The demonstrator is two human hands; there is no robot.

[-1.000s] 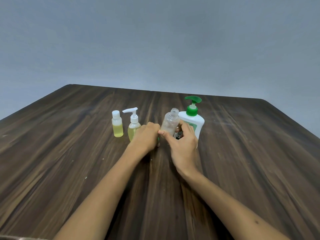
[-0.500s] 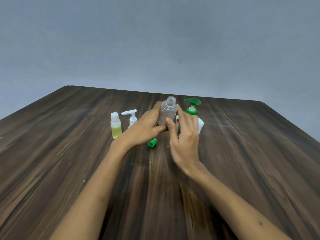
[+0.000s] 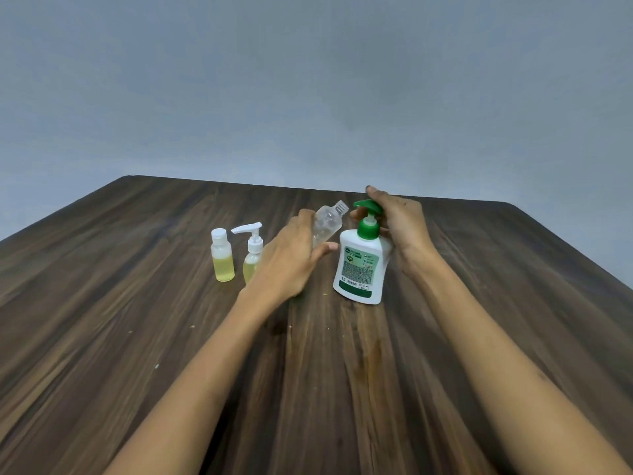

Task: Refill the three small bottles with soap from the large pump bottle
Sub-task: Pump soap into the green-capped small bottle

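Note:
My left hand [image 3: 291, 258] grips an uncapped clear small bottle [image 3: 327, 223], tilted with its open neck towards the green pump nozzle. The large white pump bottle [image 3: 361, 265] stands upright on the table, its green pump head [image 3: 368, 214] under my right hand [image 3: 399, 228], whose fingers rest over the pump top. Two small bottles holding yellow soap stand to the left: a flip-cap bottle [image 3: 222, 255] and a white-pump bottle [image 3: 252, 252], partly behind my left hand. The clear bottle's green cap is hidden.
The dark wood table [image 3: 137, 337] stretches wide on all sides, its far edge [image 3: 308, 186] against a plain grey wall. Small crumbs and a faint stain lie on the near middle.
My left hand has taken the clear bottle alone and tilted it towards the pump. My right hand let go of it and moved onto the pump head. The green cap is out of sight.

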